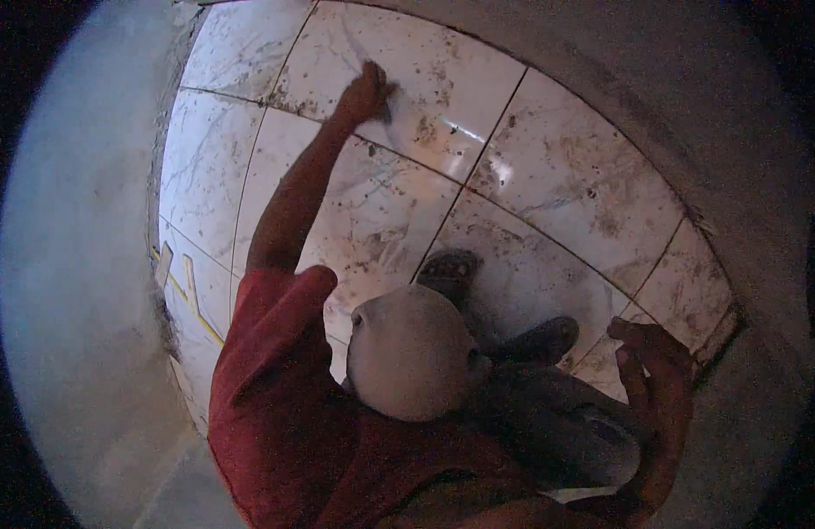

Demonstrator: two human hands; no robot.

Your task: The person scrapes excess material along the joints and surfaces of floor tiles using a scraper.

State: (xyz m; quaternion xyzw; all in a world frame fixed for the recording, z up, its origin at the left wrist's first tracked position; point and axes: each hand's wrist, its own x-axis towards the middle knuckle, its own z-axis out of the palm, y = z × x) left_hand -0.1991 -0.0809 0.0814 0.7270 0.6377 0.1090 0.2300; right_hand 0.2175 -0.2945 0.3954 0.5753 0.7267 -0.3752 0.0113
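My left arm, in a red sleeve, reaches far forward over the tiled floor (315, 225). At its end my left hand (365, 95) is closed, low against a white marbled tile. A small thin greyish piece shows beneath the fingers; its kind is hidden by the hand and blur. Brown dirt and specks are scattered over the tiles around it. My right hand (656, 375) hangs at the right beside my bent leg (557, 423), fingers loosely curled and apart, holding nothing.
A rounded beige shape, seemingly my knee (412, 353), rises in the middle. Two dark shoes (451, 269) rest on the tiles. Thin yellow-edged strips (189, 286) lie at the left edge. Grey walls (81, 264) curve around the tiles, with dark joints between them.
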